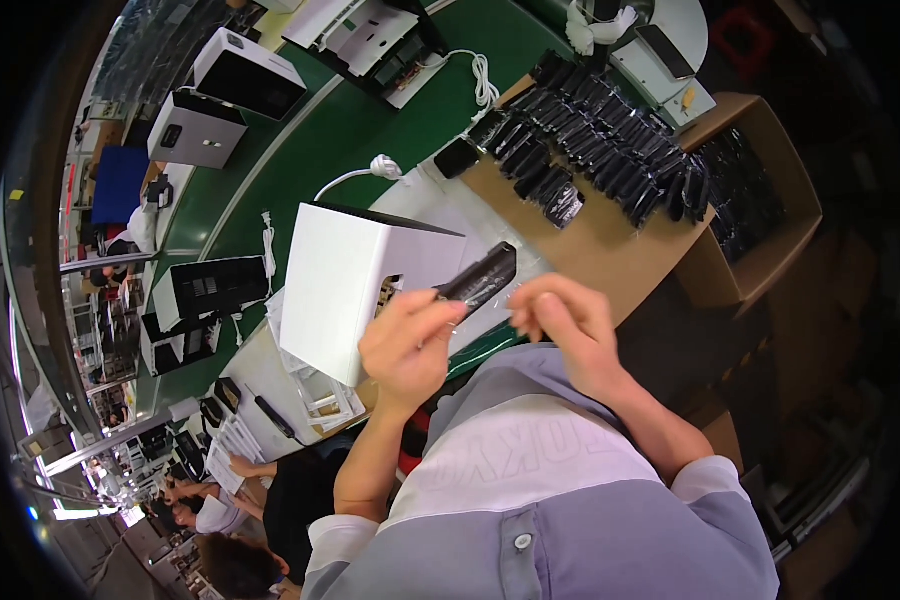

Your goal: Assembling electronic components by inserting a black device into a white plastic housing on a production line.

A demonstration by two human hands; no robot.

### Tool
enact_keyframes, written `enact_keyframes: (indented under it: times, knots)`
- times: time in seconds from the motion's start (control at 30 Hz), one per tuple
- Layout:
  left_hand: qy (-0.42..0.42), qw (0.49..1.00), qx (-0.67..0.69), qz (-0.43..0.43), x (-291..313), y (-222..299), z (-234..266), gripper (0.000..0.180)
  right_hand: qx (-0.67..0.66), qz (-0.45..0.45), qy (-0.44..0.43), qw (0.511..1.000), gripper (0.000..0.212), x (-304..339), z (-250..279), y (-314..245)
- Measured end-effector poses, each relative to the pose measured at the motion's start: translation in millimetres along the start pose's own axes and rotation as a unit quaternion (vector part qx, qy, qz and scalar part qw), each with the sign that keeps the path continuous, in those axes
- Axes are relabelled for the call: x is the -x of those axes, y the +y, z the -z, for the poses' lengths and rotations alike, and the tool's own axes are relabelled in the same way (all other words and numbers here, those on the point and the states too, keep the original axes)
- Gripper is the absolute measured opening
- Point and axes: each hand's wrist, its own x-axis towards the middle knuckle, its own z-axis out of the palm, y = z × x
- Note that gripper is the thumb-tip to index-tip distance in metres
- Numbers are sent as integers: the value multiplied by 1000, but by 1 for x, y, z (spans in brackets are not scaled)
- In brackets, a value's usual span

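My left hand (pixel 406 350) is closed round one end of a glossy black plastic part (pixel 488 276), long and flat, which points up and to the right. Just right of it, my right hand (pixel 574 325) has its fingers curled into a pinch, apart from the part's far end. A faint clear or white scrap shows at those fingertips, too small to name. Behind my left hand stands a white box-shaped appliance housing (pixel 330 285) with a cut-out in its side facing me. A white power cord with a plug (pixel 383 167) lies at its back.
Several black wrapped parts (pixel 610 140) lie in rows on a cardboard sheet (pixel 660 260); a cardboard box (pixel 805 210) right of it holds more. Other white-and-black housings (pixel 195 130) stand along the green conveyor (pixel 355 130). Clear plastic trays (pixel 320 400) lie left. People sit further left.
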Motion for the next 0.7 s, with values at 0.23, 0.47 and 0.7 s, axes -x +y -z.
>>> enact_keyframes:
  times: [0.23, 0.47, 0.7]
  knots:
    - [-32, 973, -77, -216, 10, -21, 0, 28, -48, 2, -42, 998, 18, -34, -14, 27]
    - [25, 970, -233, -70, 6, -46, 86, 53, 25, 35, -54, 998, 17, -40, -4, 49]
    - [-158, 931, -52, 324, -25, -150, 156, 36, 27, -11, -48, 998, 24, -46, -18, 80]
